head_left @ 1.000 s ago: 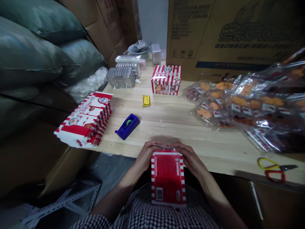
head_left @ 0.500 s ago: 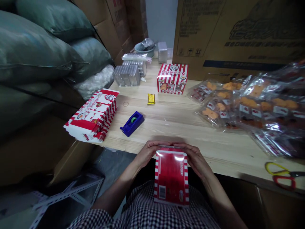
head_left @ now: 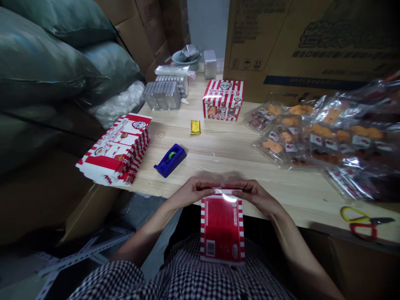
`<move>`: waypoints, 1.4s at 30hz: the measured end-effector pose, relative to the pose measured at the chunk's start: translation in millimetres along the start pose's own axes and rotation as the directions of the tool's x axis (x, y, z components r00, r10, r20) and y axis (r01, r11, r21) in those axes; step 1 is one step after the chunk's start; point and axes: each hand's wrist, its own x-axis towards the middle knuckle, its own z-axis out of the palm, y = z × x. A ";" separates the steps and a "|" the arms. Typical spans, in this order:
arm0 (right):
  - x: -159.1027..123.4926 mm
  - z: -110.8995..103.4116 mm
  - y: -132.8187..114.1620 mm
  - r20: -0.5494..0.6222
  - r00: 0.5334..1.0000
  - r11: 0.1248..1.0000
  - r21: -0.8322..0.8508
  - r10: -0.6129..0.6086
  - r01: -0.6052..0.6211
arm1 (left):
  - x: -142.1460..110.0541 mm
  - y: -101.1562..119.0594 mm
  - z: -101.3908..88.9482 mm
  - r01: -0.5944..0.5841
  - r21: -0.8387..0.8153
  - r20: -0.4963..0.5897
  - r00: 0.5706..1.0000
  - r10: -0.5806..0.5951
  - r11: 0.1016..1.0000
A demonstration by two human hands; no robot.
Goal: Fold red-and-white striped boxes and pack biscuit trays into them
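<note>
A red and white striped cardboard box (head_left: pixel 221 229) hangs over the table's front edge, close to my body, with a barcode on the face turned up. My left hand (head_left: pixel 195 191) grips its far edge at the left, thumb on the near side and fingers behind. Likewise my right hand (head_left: pixel 251 193) pinches the same edge from the right. The fingertips of both hands nearly meet at the middle. Beyond them lie a blue tape dispenser (head_left: pixel 170 160) with green tape and a small gold packet (head_left: pixel 195 127).
Flat striped cartons (head_left: pixel 117 146) are stacked at the left. A made-up striped box (head_left: pixel 223 100) stands at the back, near clear plastic cases (head_left: pixel 162 96). Bagged toys (head_left: pixel 290 133) pile up at the right, above scissors (head_left: pixel 362 223). A large carton (head_left: pixel 300 50) stands behind.
Both thumbs have come onto the near side of the box's far edge, and the hands have risen slightly. The whole view has shifted a little.
</note>
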 end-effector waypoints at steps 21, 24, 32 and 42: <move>3.9 3.0 8.6 -0.074 0.997 0.999 0.052 0.003 0.001 | 14.2 -4.6 -1.2 0.055 0.113 0.043 0.997 -0.061 0.992; 0.4 5.7 10.4 -0.059 0.998 0.997 0.074 0.018 -0.013 | 12.8 3.9 -2.1 0.039 0.208 0.082 0.995 -0.057 0.977; 4.8 8.1 -7.2 -0.003 1.000 1.000 -0.011 0.014 -0.014 | 19.0 22.4 2.8 0.000 0.340 0.046 0.999 -0.016 0.940; 6.8 7.2 3.1 -0.044 0.999 1.000 0.002 0.009 -0.009 | 10.5 13.0 5.4 -0.012 0.353 -0.004 1.000 0.015 0.935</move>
